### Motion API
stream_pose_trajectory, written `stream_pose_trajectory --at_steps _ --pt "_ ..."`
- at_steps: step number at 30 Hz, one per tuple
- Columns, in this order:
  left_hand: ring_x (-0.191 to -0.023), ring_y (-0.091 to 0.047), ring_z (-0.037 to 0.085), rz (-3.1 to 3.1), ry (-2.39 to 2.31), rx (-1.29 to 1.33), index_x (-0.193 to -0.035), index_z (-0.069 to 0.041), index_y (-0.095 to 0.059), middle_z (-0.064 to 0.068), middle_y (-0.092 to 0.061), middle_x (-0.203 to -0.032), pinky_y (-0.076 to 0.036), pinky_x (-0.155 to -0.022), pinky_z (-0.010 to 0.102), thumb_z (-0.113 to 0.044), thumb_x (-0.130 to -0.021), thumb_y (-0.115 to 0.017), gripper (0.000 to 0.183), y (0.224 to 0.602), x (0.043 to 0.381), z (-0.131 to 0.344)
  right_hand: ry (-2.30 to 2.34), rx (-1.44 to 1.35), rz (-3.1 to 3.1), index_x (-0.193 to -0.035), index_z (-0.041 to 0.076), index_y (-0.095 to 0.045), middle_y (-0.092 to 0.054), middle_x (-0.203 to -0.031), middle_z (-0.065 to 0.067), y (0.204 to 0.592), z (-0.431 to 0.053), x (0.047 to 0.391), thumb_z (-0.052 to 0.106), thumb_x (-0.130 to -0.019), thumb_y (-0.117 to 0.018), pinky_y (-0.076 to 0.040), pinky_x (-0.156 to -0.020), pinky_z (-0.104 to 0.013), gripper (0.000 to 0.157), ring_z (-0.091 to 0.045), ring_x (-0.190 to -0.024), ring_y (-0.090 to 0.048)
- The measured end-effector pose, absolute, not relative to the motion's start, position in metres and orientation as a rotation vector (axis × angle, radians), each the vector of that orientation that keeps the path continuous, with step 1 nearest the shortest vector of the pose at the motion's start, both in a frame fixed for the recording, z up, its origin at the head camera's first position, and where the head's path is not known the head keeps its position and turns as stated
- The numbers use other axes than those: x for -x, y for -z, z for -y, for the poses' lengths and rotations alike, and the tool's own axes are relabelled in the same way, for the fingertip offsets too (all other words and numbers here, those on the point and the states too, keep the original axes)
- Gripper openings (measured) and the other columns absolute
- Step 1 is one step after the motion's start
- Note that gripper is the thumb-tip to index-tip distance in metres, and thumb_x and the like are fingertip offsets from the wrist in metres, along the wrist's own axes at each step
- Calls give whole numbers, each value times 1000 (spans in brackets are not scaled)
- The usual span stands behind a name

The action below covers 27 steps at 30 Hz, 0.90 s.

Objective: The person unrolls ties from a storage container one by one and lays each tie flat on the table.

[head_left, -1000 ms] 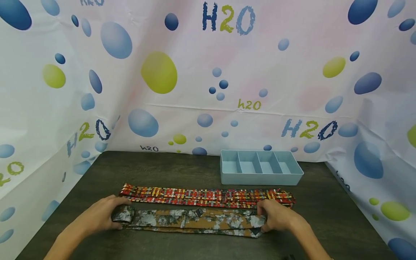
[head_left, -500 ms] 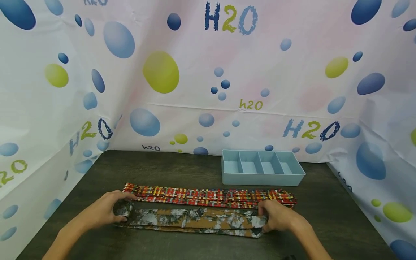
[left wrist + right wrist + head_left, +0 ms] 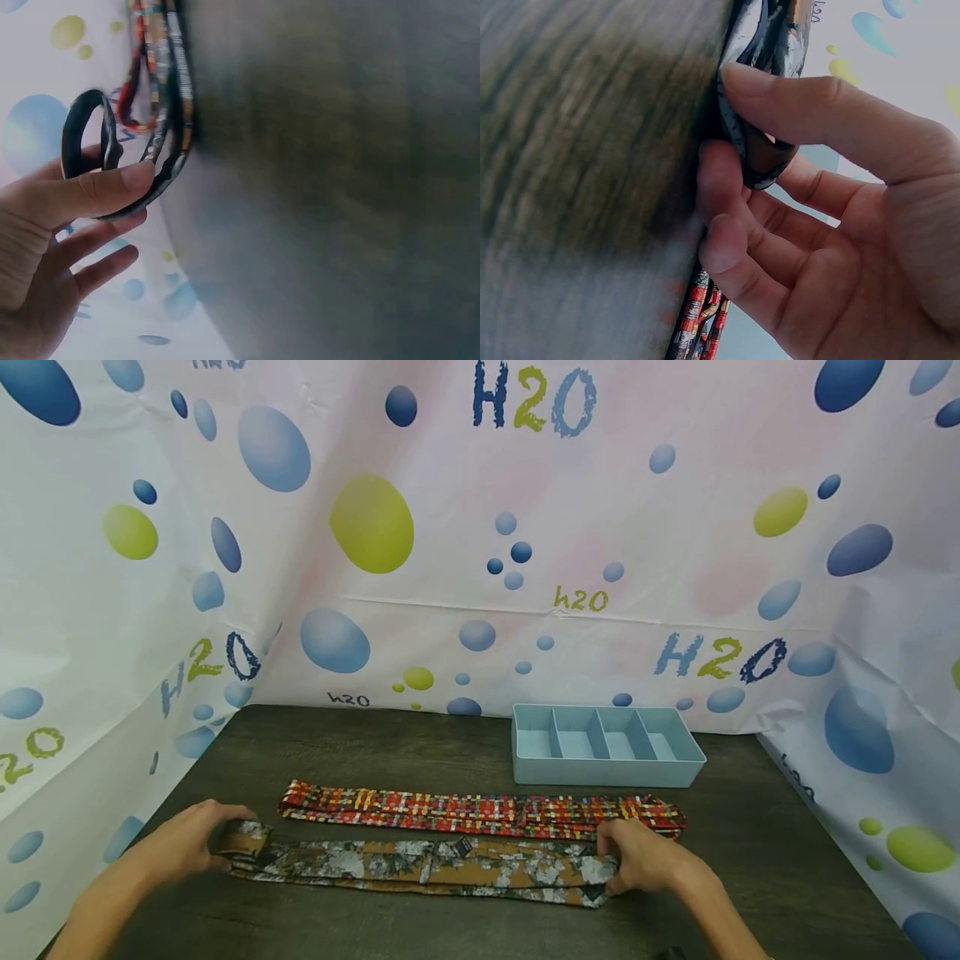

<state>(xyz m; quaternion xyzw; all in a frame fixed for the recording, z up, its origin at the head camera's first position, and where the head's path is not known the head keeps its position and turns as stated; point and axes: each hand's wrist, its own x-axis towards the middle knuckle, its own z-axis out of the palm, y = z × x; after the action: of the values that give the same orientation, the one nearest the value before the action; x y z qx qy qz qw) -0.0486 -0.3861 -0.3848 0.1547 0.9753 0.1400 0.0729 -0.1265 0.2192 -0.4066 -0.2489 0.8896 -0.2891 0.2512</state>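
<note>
A brown floral necktie, folded lengthwise, lies across the table in the head view. At its left end my left hand pinches a folded-back loop of the cloth. In the left wrist view that loop stands up between thumb and fingers, with the lower fingers spread. My right hand holds the tie's right end. Seen from the right wrist, the thumb and curled fingers close around the folded end. Just behind lies a red checked necktie, also folded lengthwise; neither hand grips it.
A pale blue tray with several compartments stands at the back right of the dark table. A white sheet printed with bubbles hangs behind and at both sides. A small dark object shows at the bottom edge.
My left hand has moved left, drawing the tie's left end outward. The loop there now shows more brown cloth. My right hand has stayed in place on the other end.
</note>
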Motion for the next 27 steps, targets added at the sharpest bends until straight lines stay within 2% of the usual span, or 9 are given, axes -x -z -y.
stream_pose_trajectory --at_steps 8,20,23,27 --pt "-85 -65 30 -2979 -363 -353 -111 6 -71 10 -69 -96 -58 -72 47 -5 -59 -98 59 402 46 388 774 683 -2430 -87 10 -57 -49 -77 -4 407 -219 127 0 -75 -88 -29 -59 -35 35 -17 -67 -39" --pt "-95 -66 43 -3003 -406 -369 -113 8 -69 19 -71 -105 -58 -79 57 -12 -61 -99 63 397 41 396 777 681 -2424 -88 10 -57 -50 -79 -5 407 -217 127 -1 -75 -88 -30 -60 -35 35 -18 -68 -40" --pt "-92 -69 41 -3026 -418 -395 -111 6 -71 17 -73 -103 -58 -77 54 -12 -60 -99 61 393 39 403 779 670 -2423 -88 9 -57 -50 -80 -5 407 -218 127 -1 -75 -88 -31 -60 -36 35 -19 -69 -41" --pt "-87 -70 34 -3052 -417 -461 -109 4 -72 14 -75 -101 -59 -72 43 -13 -61 -99 58 387 36 412 775 669 -2427 -88 10 -57 -51 -81 -5 407 -219 127 0 -75 -89 -32 -60 -37 36 -20 -70 -42"
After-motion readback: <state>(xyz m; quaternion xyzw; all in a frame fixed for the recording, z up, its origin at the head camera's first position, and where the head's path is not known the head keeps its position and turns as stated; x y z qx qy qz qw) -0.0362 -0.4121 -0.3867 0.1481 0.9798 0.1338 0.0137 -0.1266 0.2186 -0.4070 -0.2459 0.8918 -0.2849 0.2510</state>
